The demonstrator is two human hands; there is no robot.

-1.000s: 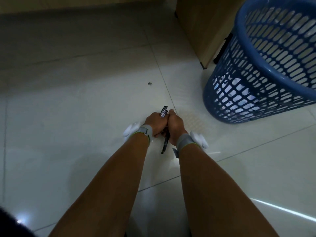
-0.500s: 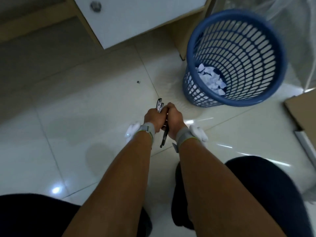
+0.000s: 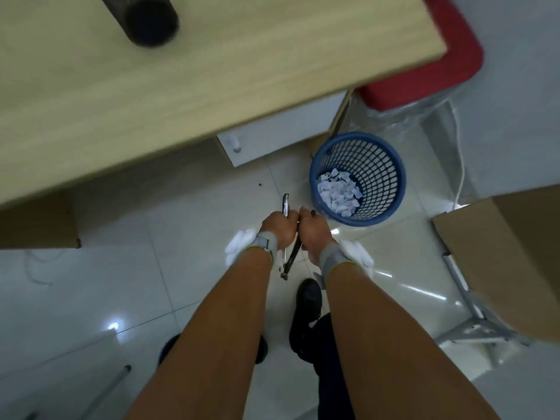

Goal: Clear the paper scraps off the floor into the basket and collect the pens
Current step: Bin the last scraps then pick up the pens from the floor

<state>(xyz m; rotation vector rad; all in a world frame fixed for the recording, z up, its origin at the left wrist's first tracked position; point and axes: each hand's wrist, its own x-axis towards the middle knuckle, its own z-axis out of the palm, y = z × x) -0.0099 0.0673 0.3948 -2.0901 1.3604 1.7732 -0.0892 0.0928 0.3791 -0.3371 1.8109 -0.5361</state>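
My left hand [image 3: 277,227] and my right hand [image 3: 313,230] are held together in front of me, both closed around dark pens [image 3: 286,204] whose ends stick out above and below the fists. The blue plastic basket [image 3: 391,189] stands on the tiled floor just beyond and right of my hands. White paper scraps [image 3: 338,190] lie heaped inside it. No scraps show on the floor near my hands.
A wooden desk top [image 3: 181,74] spans the upper view with a black cylinder [image 3: 145,19] on it and a white drawer [image 3: 272,134] beneath. A red stool seat [image 3: 454,65] is behind the basket, a cardboard box [image 3: 509,256] at right. A small dark speck [image 3: 260,185] lies on the floor.
The view has risen well above the floor; the desk top now shows. My hands stay together on the pens, and the basket looks smaller and farther below.
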